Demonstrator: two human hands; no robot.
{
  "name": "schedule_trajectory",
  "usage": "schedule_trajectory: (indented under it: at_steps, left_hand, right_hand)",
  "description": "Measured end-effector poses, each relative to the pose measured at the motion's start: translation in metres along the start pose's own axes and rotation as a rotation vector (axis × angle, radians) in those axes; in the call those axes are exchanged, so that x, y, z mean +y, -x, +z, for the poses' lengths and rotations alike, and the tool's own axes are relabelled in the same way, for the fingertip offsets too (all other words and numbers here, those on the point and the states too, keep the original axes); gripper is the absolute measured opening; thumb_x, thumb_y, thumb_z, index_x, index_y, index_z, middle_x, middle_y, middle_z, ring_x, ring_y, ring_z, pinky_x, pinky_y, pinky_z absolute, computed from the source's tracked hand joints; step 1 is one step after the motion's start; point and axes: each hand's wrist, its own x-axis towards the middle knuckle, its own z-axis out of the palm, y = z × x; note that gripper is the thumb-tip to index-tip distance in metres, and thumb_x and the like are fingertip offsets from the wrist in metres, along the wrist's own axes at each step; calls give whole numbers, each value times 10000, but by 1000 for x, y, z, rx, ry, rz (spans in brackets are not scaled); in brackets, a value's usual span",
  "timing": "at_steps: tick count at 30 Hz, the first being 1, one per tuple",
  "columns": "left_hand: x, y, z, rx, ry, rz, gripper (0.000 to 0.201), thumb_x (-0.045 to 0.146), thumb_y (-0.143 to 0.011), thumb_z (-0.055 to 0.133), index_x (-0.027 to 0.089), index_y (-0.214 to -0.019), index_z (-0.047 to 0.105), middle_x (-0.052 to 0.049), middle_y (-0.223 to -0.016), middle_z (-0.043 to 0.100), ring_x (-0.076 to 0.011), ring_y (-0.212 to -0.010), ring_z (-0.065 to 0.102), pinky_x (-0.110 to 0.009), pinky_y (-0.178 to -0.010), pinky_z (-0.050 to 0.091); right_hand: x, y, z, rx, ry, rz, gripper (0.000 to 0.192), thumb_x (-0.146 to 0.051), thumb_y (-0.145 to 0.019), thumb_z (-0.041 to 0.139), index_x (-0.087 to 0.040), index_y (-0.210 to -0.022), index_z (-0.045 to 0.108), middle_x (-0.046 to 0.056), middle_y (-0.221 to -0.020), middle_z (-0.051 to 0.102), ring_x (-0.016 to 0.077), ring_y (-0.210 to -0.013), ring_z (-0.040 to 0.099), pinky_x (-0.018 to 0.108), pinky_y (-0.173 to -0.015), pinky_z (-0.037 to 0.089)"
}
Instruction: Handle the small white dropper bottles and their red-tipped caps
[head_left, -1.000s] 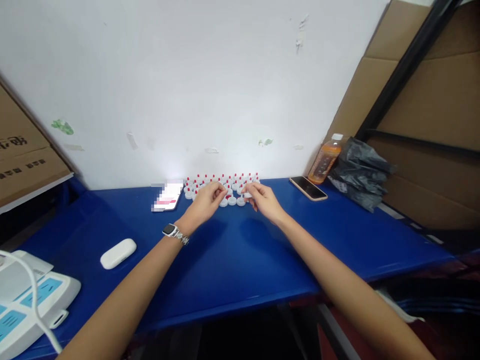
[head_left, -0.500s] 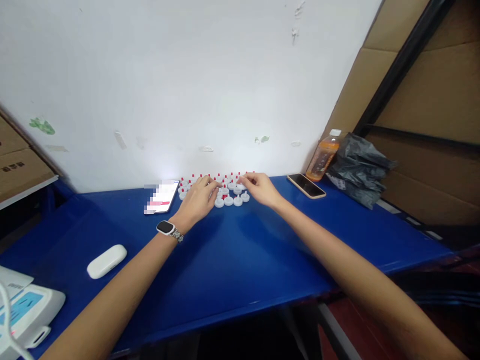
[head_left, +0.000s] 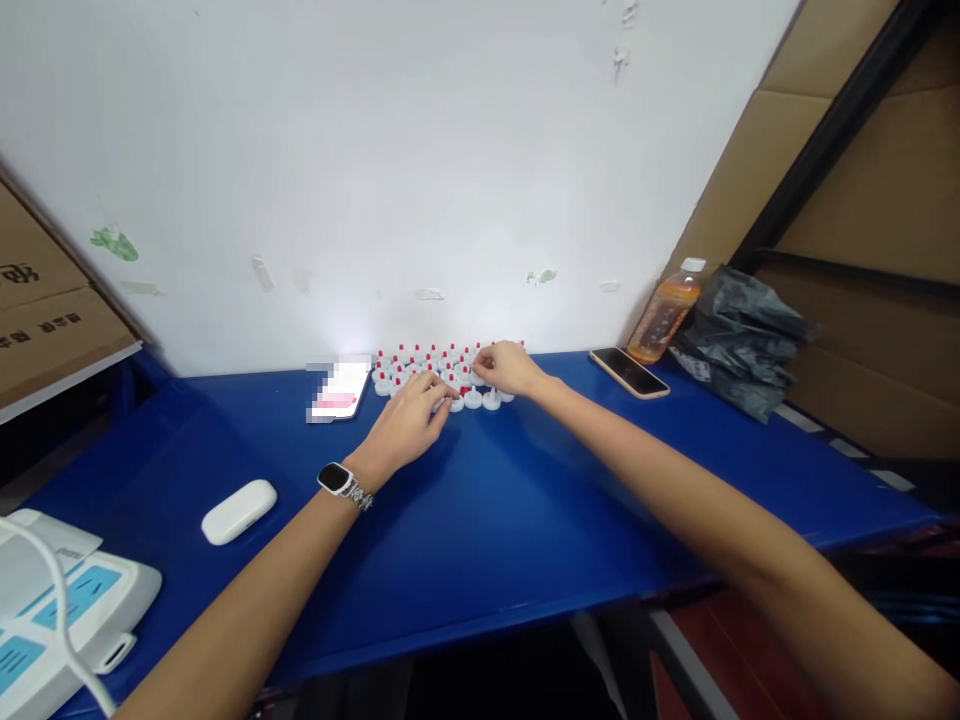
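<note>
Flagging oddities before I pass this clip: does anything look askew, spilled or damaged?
Nothing looks spilled. The wall is marred by tape-like scraps and scuffs. A few front white caps lack the red tips seen on most others.

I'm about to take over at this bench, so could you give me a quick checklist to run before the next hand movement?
1. Right hand at the white nozzle caps: ok.
2. Left hand holding a part: cannot tell, fingertips too small to read.
3. Red tips on every nozzle cap: not ok, some front ones show bare nozzles.
4. Gold-edged smartphone apart from the right hand: ok.
5. Orange drink bottle closed: ok, white lid on.
</note>
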Motion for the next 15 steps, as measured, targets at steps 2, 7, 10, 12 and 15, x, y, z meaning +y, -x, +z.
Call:
schedule_trajectory:
  at_steps: [2,7,10,12,15]
  left_hand:
    - [1,0,-1,-7,8,8,257,263,-994,394,229,-1095,628,-61,-1078,592,-218,-1019,555,-362,-819,484]
    - [4,0,0,-8,43,23,258,268,-997,391,227,-1091,627,-64,-1082,592,-213,-1011,563,-360,-823,486]
    - [6,0,0,-12,47,30,251,256,-991,397,222,-1073,632,-66,-1073,592,-215,-1016,561,-365,-839,486]
    - [7,0,0,-18,44,26,250,257,-988,400,221,-1062,636,-66,-1068,591,-215,-1009,561,-363,-832,489]
    - [7,1,0,-29,42,20,251,261,-984,404,222,-1054,641,-67,-1073,589,-217,-1004,560,-359,-812,494]
  right_hand:
    - [2,1,-3,-8,-24,3,180,-247,-828,591,-189,-866,758,45,-881,756,171,-819,660,256,-752,417]
    - [8,5,-7,-21,-64,-9,152,-230,-815,622,-196,-861,763,33,-870,763,172,-834,675,261,-782,427]
    - [7,5,-7,-31,-67,-4,152,-230,-819,626,-198,-864,768,34,-872,765,176,-841,678,266,-800,427]
    - [4,5,-7,-37,-59,-3,154,-229,-819,622,-198,-857,769,34,-875,766,179,-848,677,272,-814,421]
    - [0,4,-8,-46,-45,-22,157,-220,-811,617,-196,-842,769,35,-864,766,182,-848,676,281,-835,407]
